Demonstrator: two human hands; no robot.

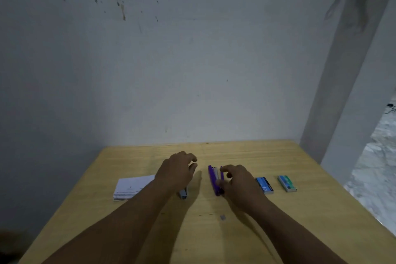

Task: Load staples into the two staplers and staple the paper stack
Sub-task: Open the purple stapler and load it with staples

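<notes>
My left hand (176,172) hovering half-curled, holding nothing, over grey stapler (183,194), my right hand (236,180) fingers touching opened purple stapler (215,180) mid-tabletop (300,231), paper stack (131,187) lying left, blue staple box (265,185) and green staple box (287,183) right, loose staple strip (222,217) nearer me.

Both bare forearms are reaching forward from the bottom edge, angling in toward each other. The left hand (176,172) is hovering palm down, fingers loosely curled with thumb and forefinger parted. The right hand (236,182) is sitting just beside it, also palm down, fingers bent and spread; whether it is gripping anything is unclear.
</notes>
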